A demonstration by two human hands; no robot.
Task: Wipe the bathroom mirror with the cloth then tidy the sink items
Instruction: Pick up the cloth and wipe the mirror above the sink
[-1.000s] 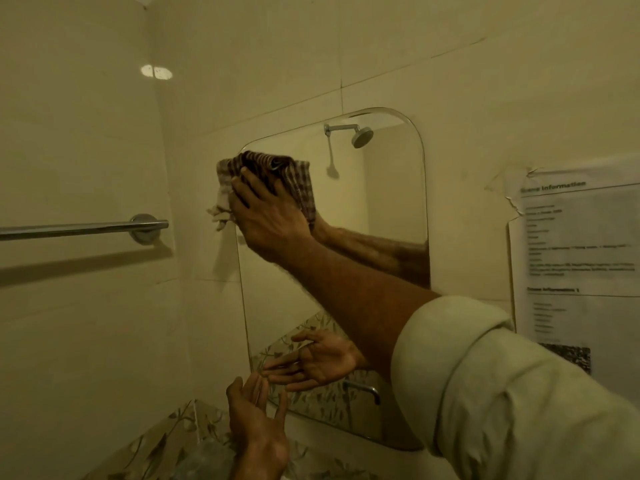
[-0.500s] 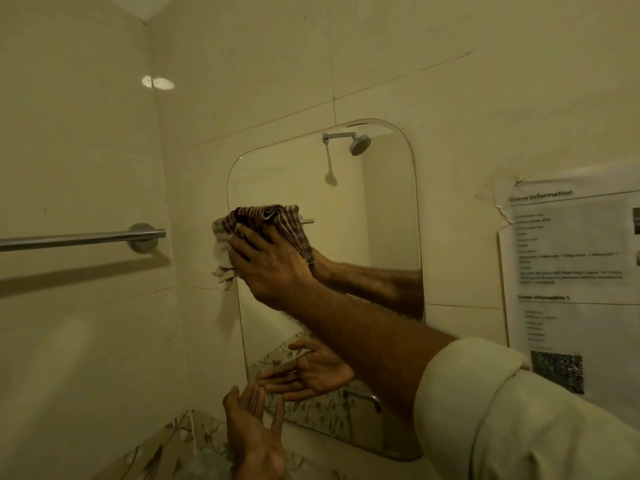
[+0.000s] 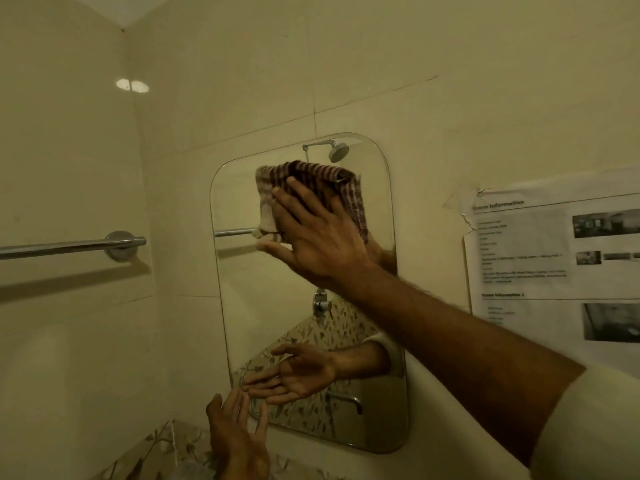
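Pressing flat, the right hand [image 3: 322,237] held the checked cloth [image 3: 311,188] against the upper part of the mirror [image 3: 249,306], fingers spread wide over the fabric, palm pinning it to the glass rather than clenching it. Left hand [image 3: 235,441] was raised near the mirror's bottom-left corner, fingers apart, holding nothing, fingertips close to the glass; contact could not be determined. Chrome towel bar [image 3: 69,247] was mounted on the wall left of the mirror. Printed paper sheet [image 3: 554,265] was fixed to the wall right of the mirror.
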